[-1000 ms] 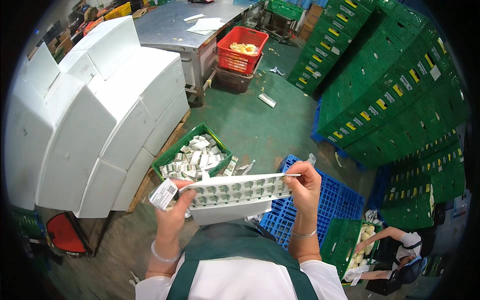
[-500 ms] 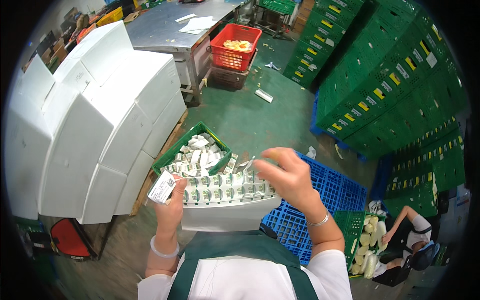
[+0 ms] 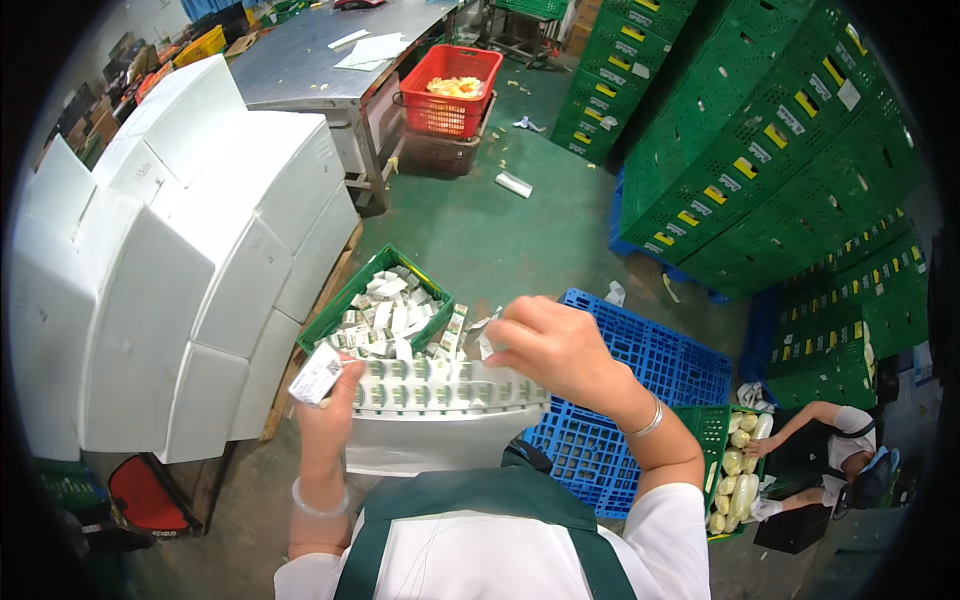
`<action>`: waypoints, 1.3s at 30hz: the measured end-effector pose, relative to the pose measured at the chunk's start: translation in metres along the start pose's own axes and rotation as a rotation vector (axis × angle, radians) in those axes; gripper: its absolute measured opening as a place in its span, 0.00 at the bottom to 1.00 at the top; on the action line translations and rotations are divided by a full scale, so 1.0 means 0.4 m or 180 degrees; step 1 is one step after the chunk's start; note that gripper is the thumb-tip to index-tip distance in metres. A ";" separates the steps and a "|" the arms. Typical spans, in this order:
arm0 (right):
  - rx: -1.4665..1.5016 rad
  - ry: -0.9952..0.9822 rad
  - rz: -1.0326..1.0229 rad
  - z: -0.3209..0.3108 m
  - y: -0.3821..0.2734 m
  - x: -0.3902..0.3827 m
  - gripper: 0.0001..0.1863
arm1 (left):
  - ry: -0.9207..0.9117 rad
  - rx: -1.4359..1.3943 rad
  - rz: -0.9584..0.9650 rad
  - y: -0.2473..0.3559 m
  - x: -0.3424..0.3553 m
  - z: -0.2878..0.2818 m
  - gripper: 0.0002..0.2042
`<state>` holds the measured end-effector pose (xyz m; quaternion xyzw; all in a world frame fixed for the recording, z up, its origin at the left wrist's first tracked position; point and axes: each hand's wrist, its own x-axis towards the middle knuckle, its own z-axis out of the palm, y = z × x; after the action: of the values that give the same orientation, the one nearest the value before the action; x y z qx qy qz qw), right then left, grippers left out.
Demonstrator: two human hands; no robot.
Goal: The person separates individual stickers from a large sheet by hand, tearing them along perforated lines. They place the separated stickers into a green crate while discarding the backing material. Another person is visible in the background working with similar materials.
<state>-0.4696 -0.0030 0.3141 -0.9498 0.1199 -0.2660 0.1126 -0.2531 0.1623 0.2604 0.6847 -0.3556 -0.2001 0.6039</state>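
My left hand [image 3: 338, 402] grips a small white packet [image 3: 317, 374] with a printed label on its face, thumb pressed on its side. Just right of it, rows of green-and-white stickers [image 3: 440, 385] stretch across the top of a white box [image 3: 420, 440] in front of my apron. Over the right end of these rows, my right hand [image 3: 560, 345] is closed with fingertips together. A pale scrap [image 3: 487, 346] shows by its fingertips; whether they hold it I cannot tell. Beyond the stickers, a green crate [image 3: 312, 335] holds many small white folded packets [image 3: 385, 312].
White cartons [image 3: 250, 230] are stacked at left beside a steel table [image 3: 300, 75]. A red basket [image 3: 450, 120] stands farther back. A blue pallet [image 3: 640, 370] lies right, near tall green crate stacks [image 3: 760, 150]. Another person [image 3: 840, 440] handles pale vegetables [image 3: 740, 480] in a crate.
My right hand has moved slightly left, and its fingers have drawn together from being apart. The left hand keeps its hold on the white packet. The whole view has shifted a little.
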 end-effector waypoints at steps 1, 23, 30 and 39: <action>-0.0271 -0.0168 -0.0225 0.022 -0.002 0.004 0.08 | -0.0093 0.0054 0.0066 0.010 -0.003 0.005 0.07; 0.3138 0.0314 0.1838 0.067 0.031 -0.027 0.11 | -0.2013 -0.0964 0.2156 0.130 -0.044 -0.069 0.16; 0.2339 -0.0588 0.0761 0.199 -0.087 0.085 0.07 | -0.1007 -0.3238 -0.0778 -0.049 -0.001 0.050 0.36; 0.0175 -0.0199 0.0833 0.277 -0.074 0.105 0.17 | -0.1109 -0.1759 0.0125 -0.089 -0.025 0.059 0.27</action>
<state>-0.3706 0.0296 0.2500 -0.9305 0.2319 -0.2224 0.1760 -0.2676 0.1540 0.2197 0.4434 -0.3990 -0.3915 0.7006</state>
